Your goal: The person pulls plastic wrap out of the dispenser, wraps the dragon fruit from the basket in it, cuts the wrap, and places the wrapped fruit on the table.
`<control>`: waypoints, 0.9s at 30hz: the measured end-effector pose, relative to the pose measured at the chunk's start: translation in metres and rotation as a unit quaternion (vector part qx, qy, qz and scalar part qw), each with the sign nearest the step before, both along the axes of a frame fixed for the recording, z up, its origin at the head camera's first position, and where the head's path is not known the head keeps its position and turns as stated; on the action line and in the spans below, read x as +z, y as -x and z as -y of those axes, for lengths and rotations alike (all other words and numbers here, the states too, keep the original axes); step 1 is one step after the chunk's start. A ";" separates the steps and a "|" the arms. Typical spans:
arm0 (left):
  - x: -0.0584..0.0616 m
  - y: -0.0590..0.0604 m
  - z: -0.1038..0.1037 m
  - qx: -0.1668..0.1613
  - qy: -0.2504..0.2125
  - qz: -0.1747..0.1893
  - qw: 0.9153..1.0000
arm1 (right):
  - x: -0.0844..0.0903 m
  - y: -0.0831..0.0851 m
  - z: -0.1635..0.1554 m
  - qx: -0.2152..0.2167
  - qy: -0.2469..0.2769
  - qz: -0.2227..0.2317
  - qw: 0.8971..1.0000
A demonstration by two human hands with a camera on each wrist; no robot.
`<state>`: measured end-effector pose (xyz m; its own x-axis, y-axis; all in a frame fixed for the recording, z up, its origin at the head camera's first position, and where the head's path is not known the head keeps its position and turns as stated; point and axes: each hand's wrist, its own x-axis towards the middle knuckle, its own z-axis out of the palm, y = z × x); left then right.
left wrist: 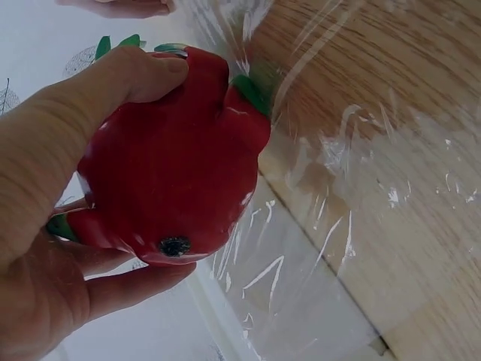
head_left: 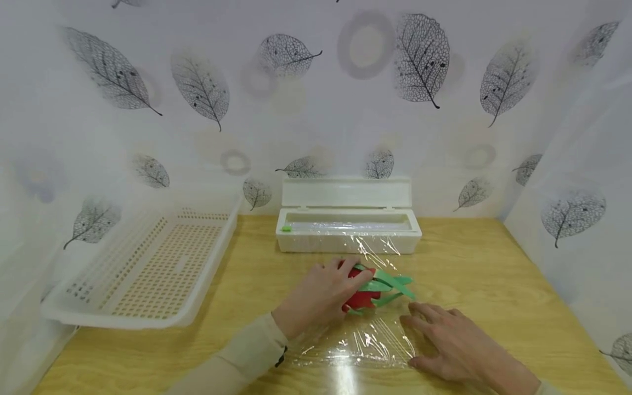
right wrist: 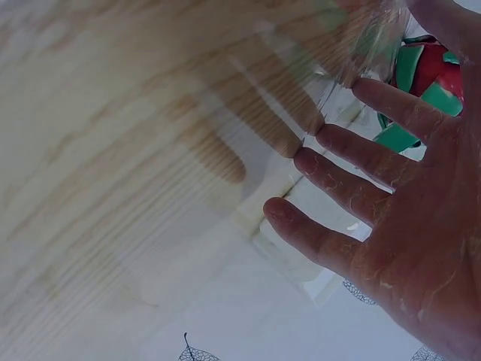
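Observation:
A red toy dragon fruit with green leaf tips lies on a sheet of clear cling film spread over the wooden table. My left hand grips the fruit from its left side, thumb on top and fingers curled underneath. My right hand lies flat and open on the film just right of the fruit, fingers straight and spread. The fruit's green tips show beyond those fingers in the right wrist view. The film runs back toward a white cling film dispenser box with its lid raised.
A white perforated plastic basket sits tilted at the left of the table. Leaf-patterned white walls close off the back and both sides. Bare wood shows to the right of the dispenser.

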<state>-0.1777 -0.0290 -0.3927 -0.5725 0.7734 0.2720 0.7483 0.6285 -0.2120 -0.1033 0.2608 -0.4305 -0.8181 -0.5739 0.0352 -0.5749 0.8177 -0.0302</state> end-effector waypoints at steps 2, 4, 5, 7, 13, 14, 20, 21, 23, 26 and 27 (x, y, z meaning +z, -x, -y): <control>-0.002 0.000 0.001 -0.003 -0.003 0.006 1.000 | 0.000 -0.001 0.000 0.002 0.000 0.003 1.000; -0.002 0.000 0.001 -0.007 -0.009 0.013 1.000 | -0.001 -0.001 0.000 0.002 0.000 0.004 1.000; -0.002 0.001 0.002 -0.007 -0.011 0.015 1.000 | -0.001 -0.001 0.000 0.001 0.001 0.005 1.000; -0.001 0.001 0.003 -0.007 -0.012 0.020 1.000 | -0.001 -0.001 0.000 -0.001 0.002 0.005 1.000; 0.004 0.006 0.007 -0.024 -0.019 0.086 0.996 | -0.001 -0.001 0.000 0.000 0.006 -0.014 1.000; 0.005 0.008 0.008 -0.025 -0.022 0.105 0.994 | -0.001 -0.001 0.000 0.000 0.006 -0.017 1.000; 0.006 0.017 0.013 -0.025 -0.026 0.179 0.983 | -0.001 -0.002 0.001 -0.002 0.007 -0.010 1.000; 0.006 0.018 0.013 -0.025 -0.029 0.186 0.982 | -0.001 -0.002 0.001 -0.003 0.006 -0.008 1.000; 0.003 0.022 0.014 -0.027 -0.040 0.193 0.980 | 0.000 -0.003 0.001 -0.006 0.007 -0.009 1.000; 0.002 0.024 0.013 -0.032 -0.051 0.196 0.979 | 0.000 -0.003 0.001 -0.006 0.008 -0.011 1.000; 0.001 0.024 0.012 -0.033 -0.053 0.195 0.979 | 0.000 -0.003 0.002 -0.007 0.009 -0.008 1.000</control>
<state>-0.2022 -0.0413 -0.3912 -0.5992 0.7912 0.1226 0.7986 0.5798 0.1613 -0.1005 0.2593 -0.4309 -0.8249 -0.5623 0.0573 -0.5646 0.8246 -0.0355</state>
